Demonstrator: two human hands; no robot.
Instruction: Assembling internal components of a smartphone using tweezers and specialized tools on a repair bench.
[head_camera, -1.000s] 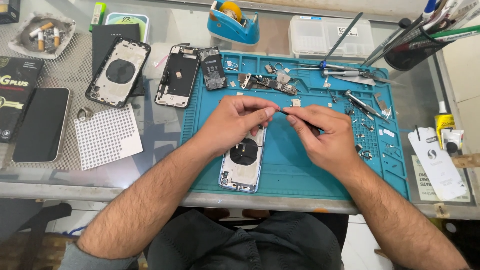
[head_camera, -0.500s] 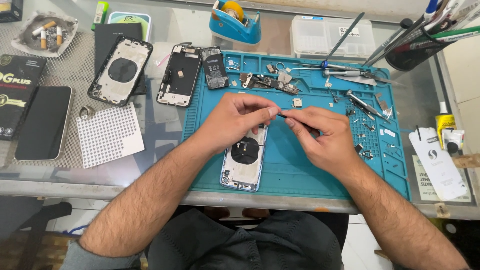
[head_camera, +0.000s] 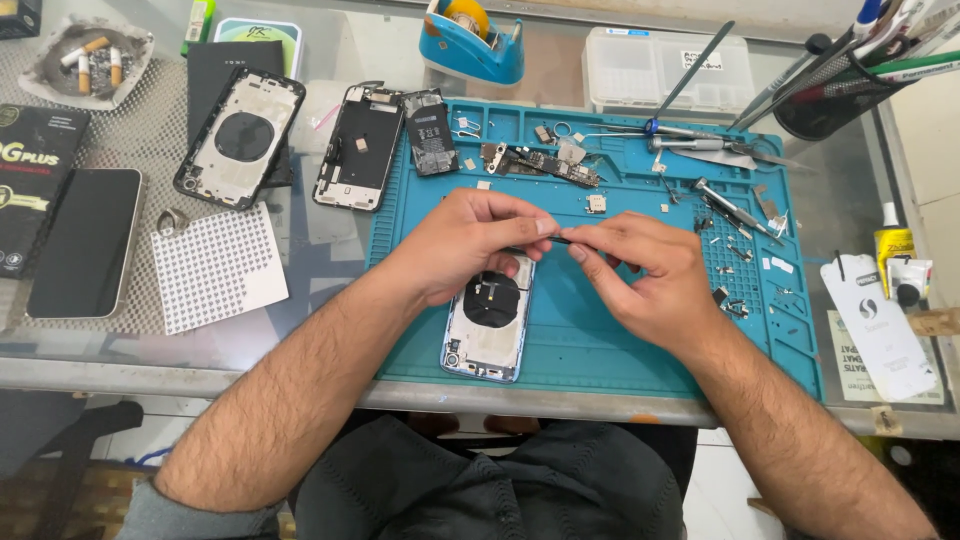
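Over the opened phone (head_camera: 490, 325) on the blue mat (head_camera: 600, 340), left hand (head_camera: 470, 245) and right hand (head_camera: 645, 270) both pinched on a thin dark tool (head_camera: 560, 238)

1. My left hand (head_camera: 470, 245) rests over the opened phone (head_camera: 490, 325) on the blue mat (head_camera: 600, 340).
2. My right hand (head_camera: 650, 275) pinches a thin dark tool (head_camera: 560, 238), fingertips of both hands meeting.
3. A tape dispenser (head_camera: 475, 45) stands behind the mat.

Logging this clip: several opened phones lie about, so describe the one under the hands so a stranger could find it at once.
Start at the teal work mat on the glass table. Near its front edge, under the left hand, lies an opened phone housing with a pale blue rim. Unlike the two opened phones left of the mat, it lies on the mat and shows a round black coil.
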